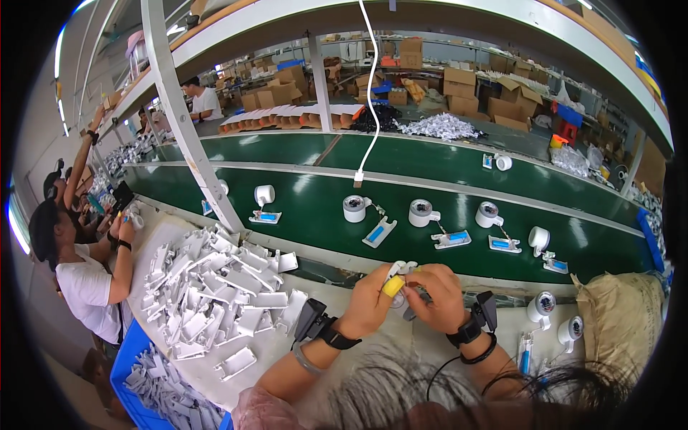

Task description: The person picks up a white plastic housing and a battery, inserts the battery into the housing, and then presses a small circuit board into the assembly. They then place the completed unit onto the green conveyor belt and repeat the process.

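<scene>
Close in front of me, my left hand (368, 301) is closed around a small white plastic unit (398, 268) that has a bright yellow part (393, 286) on it. My right hand (438, 295) meets it from the other side, fingers pinched at the yellow part; anything smaller between those fingertips is hidden. Left of my hands lies a heap of white plastic shells (215, 287). To the right, two round white units (541, 309) rest on the table, with a blue cylindrical cell (525, 358) near them.
Beyond my hands runs a green conveyor belt (308, 229) carrying several round white heads (355, 208) wired to blue-celled pieces. A blue crate (129, 358) stands at lower left, a woven sack (620, 315) at right. A white cable (373, 93) hangs ahead. Another person (86, 272) works at left.
</scene>
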A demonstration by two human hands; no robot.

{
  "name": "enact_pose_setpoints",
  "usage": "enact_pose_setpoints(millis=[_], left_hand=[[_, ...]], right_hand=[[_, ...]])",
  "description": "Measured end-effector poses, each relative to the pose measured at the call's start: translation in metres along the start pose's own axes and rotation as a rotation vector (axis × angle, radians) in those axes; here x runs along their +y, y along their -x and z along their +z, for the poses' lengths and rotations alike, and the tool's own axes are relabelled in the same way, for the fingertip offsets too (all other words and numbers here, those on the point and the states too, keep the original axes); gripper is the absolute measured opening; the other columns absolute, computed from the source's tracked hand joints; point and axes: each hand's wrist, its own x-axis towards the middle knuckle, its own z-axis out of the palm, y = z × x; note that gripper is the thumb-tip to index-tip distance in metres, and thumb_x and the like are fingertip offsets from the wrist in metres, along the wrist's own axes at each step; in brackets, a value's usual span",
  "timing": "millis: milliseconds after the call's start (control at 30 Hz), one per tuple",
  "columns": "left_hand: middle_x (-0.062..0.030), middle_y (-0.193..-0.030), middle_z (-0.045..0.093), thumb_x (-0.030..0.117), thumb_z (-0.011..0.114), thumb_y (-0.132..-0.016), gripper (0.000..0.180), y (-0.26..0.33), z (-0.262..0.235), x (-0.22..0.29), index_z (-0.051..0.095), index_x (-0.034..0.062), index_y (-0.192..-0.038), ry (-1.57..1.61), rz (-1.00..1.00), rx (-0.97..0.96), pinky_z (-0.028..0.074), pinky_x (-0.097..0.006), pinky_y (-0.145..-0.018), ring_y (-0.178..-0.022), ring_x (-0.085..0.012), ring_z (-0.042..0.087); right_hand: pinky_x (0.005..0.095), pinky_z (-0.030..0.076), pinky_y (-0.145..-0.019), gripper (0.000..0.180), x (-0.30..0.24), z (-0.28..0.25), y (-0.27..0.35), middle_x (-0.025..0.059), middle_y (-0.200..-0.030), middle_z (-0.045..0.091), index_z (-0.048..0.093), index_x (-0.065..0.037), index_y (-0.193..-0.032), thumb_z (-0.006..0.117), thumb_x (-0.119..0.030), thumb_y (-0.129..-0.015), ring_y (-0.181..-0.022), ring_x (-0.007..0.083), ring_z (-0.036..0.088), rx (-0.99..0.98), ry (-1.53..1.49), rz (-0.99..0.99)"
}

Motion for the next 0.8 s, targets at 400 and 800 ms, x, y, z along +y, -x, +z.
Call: enact_pose_setpoints(millis=[400,800], left_hand=[[-0.0074,-0.07,0.056,0.03,0.036,-0.1,0.028,-0.046,-0.103,-0.104,0.049,0.0042,-0.098,0.208,-0.367,0.553,0.049,-0.03,-0.039,-0.048,-0.017,0.057],[-0.0174,-0.119,0.056,0.017,0.071,-0.077,0.051,-0.102,-0.06,-0.129,0.051,-0.0002,-0.121,-1.268,0.068,0.215,0.043,-0.046,-0.09,-0.108,-0.0348,0.054]], right_hand=[[0.0374,0.049,-0.066,0.026,0.033,0.018,0.028,0.0116,-0.102,0.058,0.058,-0.006,-0.107,0.064,-0.004,-0.081,-0.079,0.0286,0.061,-0.117,-0.027,0.122],[0.0439,0.05,-0.075,0.027,0.053,0.031,0.047,0.0103,-0.106,0.054,0.057,-0.009,-0.108,0.063,-0.012,-0.082,-0.086,0.0339,0.061,-0.376,-0.076,0.369]])
